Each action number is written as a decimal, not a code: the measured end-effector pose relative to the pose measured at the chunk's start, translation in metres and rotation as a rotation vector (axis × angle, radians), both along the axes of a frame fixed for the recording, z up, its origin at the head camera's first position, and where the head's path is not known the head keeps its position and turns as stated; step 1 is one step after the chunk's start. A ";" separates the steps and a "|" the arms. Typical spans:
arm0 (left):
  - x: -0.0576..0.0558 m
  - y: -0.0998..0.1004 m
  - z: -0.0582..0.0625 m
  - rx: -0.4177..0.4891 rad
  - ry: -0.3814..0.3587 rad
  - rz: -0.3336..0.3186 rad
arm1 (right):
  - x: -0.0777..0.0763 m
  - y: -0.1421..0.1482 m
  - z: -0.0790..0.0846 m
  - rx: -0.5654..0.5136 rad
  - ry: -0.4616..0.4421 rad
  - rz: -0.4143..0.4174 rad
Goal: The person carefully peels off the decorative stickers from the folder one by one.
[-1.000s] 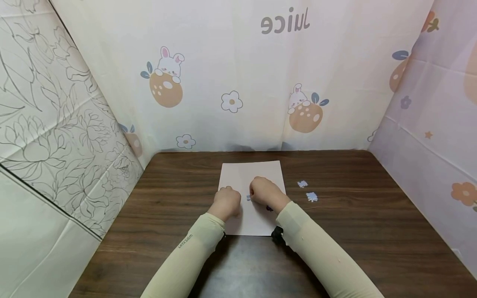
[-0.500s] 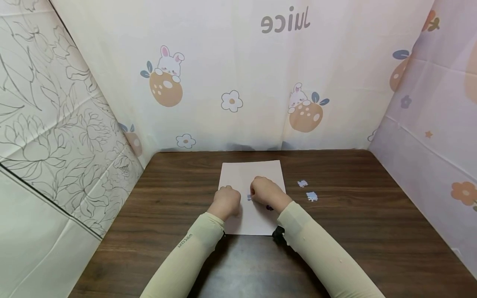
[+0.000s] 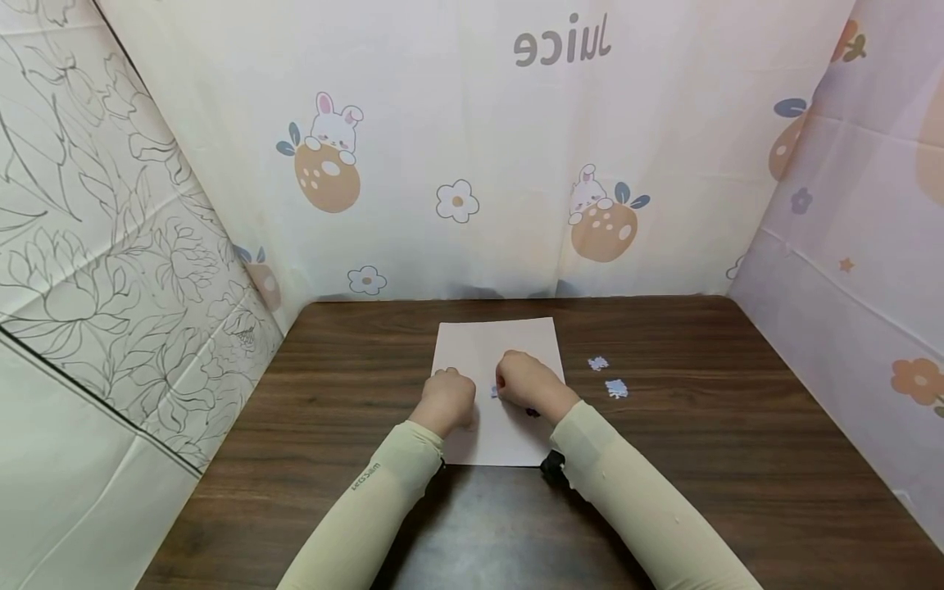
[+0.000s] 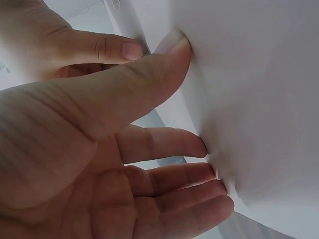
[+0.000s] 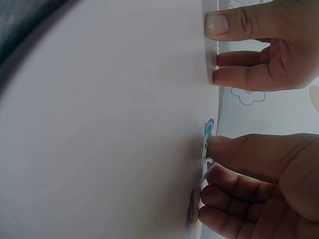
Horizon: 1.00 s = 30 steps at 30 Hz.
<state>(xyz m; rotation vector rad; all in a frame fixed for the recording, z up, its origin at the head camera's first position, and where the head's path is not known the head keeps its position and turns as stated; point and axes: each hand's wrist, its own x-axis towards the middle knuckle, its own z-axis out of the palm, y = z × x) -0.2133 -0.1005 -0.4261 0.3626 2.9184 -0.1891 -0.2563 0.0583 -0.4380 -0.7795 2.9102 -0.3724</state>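
A white sheet of paper point(image 3: 494, 344) lies on the wooden table, with both hands over it. My left hand point(image 3: 448, 400) rests on its left part; in the left wrist view the thumb point(image 4: 172, 57) and fairly straight fingertips touch the surface. My right hand point(image 3: 533, 382) has curled fingers, and its thumb and index finger pinch a small flat piece with teal and purple colours point(image 5: 208, 130) at the paper. In the head view, a bit of this pale blue piece point(image 3: 495, 392) shows beside the fingers. A darker purple piece point(image 5: 190, 214) lies on the paper under the right hand.
Two small pale blue, ragged-edged clusters point(image 3: 598, 363) point(image 3: 616, 388) lie on the table point(image 3: 708, 459) right of the paper. A printed curtain point(image 3: 457, 123) hangs behind the table's back edge, with further curtains on both sides.
The right hand and the pale blue piece beside it have shifted very slightly to the right. The left hand and the paper look the same.
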 end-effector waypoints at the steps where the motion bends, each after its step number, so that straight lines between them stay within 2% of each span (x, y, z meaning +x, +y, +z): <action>1: 0.000 0.000 0.000 -0.001 0.000 0.000 | 0.001 0.000 0.000 0.001 0.001 0.002; 8: -0.001 0.000 -0.002 -0.002 0.008 -0.005 | 0.004 0.001 0.003 0.018 0.000 0.006; 19: 0.000 -0.001 -0.001 0.000 0.009 -0.014 | -0.001 0.005 -0.002 0.015 -0.005 0.017; 30: 0.000 -0.001 0.001 -0.011 0.000 -0.014 | 0.004 0.008 0.001 0.014 -0.002 0.028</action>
